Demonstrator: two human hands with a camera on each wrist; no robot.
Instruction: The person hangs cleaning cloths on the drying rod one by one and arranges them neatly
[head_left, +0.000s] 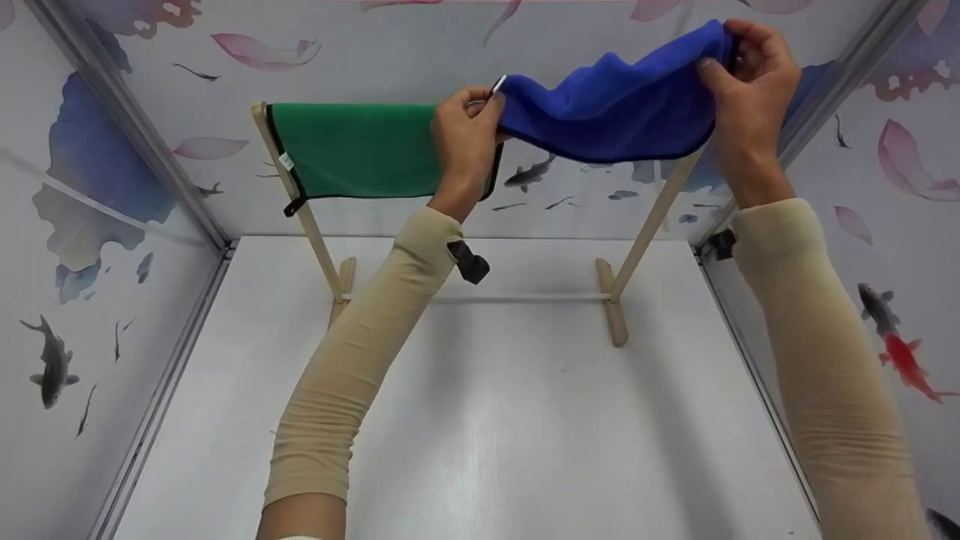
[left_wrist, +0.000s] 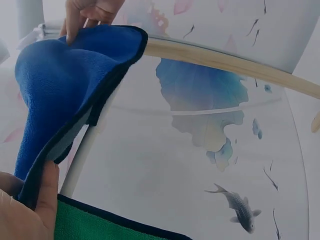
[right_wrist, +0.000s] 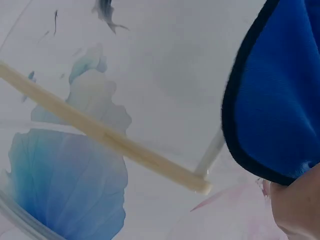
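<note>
A blue towel (head_left: 607, 112) with a dark edge is stretched between both hands, in front of the right part of a wooden rack (head_left: 660, 210). My left hand (head_left: 465, 135) pinches its left corner; the left wrist view shows the thumb on the dark edge of the blue towel (left_wrist: 65, 85). My right hand (head_left: 754, 90) pinches the upper right corner between thumb and fingers. A green towel (head_left: 352, 150) hangs over the rack's top bar at the left, and my left hand covers part of its right side. In the right wrist view, the blue towel (right_wrist: 275, 100) hangs beside the rack's post (right_wrist: 110, 140).
The rack stands on a white table (head_left: 480, 420) on two wooden feet (head_left: 613, 307), joined by a low white bar (head_left: 517, 298). Printed panels with fish and petals enclose the back and both sides, with metal rails (head_left: 165, 375) along the edges.
</note>
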